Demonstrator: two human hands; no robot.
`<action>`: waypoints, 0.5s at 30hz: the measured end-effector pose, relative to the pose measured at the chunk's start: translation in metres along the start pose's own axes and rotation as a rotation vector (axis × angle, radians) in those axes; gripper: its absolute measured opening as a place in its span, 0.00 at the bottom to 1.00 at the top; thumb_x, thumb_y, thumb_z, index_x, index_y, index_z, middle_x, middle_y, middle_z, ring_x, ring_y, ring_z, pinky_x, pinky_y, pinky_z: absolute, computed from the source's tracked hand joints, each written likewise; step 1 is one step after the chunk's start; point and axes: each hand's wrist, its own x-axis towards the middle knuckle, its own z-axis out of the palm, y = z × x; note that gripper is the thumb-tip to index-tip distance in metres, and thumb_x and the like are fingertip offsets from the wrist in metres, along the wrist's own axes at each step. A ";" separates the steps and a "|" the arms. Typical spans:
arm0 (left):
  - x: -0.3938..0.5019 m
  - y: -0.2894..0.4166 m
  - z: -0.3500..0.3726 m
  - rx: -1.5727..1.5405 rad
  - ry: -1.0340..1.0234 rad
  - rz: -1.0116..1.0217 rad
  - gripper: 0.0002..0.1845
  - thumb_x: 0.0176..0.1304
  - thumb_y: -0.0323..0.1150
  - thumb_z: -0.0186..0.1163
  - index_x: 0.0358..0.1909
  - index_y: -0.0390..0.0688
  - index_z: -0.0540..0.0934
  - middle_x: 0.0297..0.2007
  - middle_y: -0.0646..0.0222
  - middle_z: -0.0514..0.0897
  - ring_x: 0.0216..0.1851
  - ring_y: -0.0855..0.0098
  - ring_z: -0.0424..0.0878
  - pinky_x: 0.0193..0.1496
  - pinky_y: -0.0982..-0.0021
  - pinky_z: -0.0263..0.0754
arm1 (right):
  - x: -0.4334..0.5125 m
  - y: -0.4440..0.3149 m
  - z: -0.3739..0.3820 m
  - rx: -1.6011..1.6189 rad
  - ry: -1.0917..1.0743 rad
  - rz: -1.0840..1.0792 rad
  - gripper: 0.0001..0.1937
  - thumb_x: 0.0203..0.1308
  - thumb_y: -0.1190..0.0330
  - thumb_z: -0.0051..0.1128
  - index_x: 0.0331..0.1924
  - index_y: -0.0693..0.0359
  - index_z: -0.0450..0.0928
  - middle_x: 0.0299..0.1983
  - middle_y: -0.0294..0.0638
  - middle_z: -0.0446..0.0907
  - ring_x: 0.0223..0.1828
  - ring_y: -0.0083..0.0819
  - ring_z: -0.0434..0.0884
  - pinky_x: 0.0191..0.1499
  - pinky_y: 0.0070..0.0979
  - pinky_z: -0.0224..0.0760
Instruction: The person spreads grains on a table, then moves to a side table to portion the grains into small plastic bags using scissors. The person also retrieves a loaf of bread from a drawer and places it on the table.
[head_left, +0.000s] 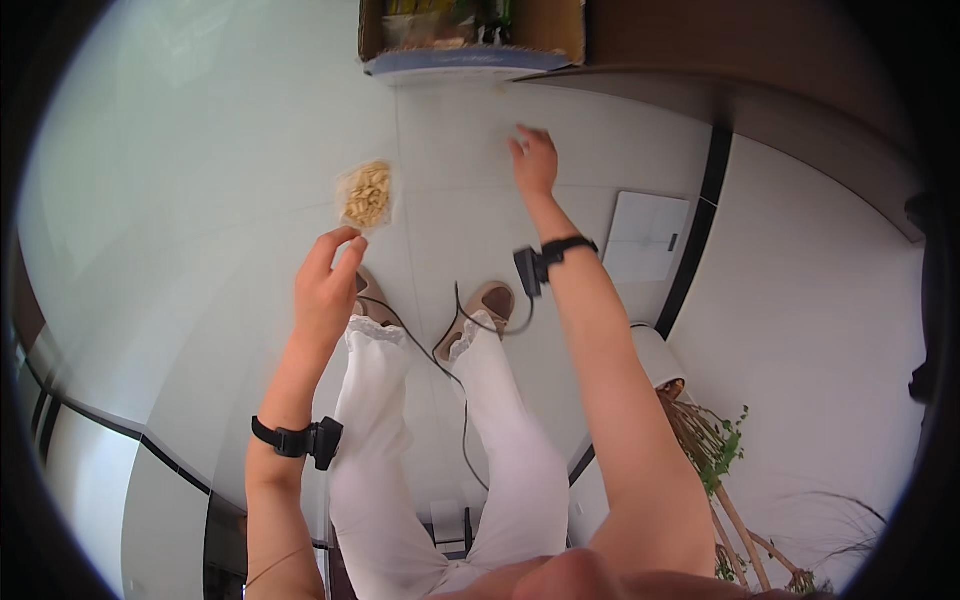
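My left hand (326, 281) pinches the near edge of a clear plastic bag (367, 196) between thumb and fingertips. Pale yellow, flat pieces of what looks like dried food fill the bag, which extends beyond the fingers over the floor. My right hand (536, 159) is stretched forward, slightly blurred, its fingers apart and nothing in them. Ahead of it, at the top of the view, is an open cardboard box (472, 61) with packets (442, 26) inside; its upper part is cut off.
A brown wooden furniture panel (720, 52) stands right of the box. A flat white device like a bathroom scale (645, 232) is by the right wall. A potted plant (712, 442) stands nearer. A black cable (465, 420) from the right wrist device (531, 271) crosses between my legs.
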 end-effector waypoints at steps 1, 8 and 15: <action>0.000 -0.006 0.008 -0.022 -0.037 -0.013 0.18 0.53 0.13 0.61 0.46 0.39 0.83 0.49 0.62 0.85 0.42 0.62 0.85 0.37 0.66 0.81 | 0.014 -0.012 0.017 -0.008 0.085 -0.046 0.17 0.61 0.66 0.71 0.54 0.56 0.87 0.50 0.42 0.83 0.49 0.40 0.83 0.52 0.38 0.80; -0.003 -0.022 0.026 0.031 0.058 0.228 0.15 0.52 0.15 0.64 0.42 0.40 0.81 0.47 0.63 0.84 0.43 0.62 0.85 0.37 0.66 0.82 | 0.065 -0.056 0.069 0.022 0.271 0.204 0.08 0.63 0.71 0.66 0.46 0.57 0.84 0.51 0.42 0.77 0.55 0.48 0.77 0.53 0.45 0.79; -0.001 -0.005 -0.004 0.042 0.086 0.231 0.16 0.52 0.14 0.65 0.41 0.41 0.79 0.44 0.65 0.82 0.44 0.63 0.85 0.37 0.66 0.82 | 0.040 -0.085 0.027 0.380 0.190 0.147 0.02 0.66 0.72 0.63 0.40 0.60 0.82 0.39 0.41 0.81 0.39 0.39 0.81 0.44 0.34 0.77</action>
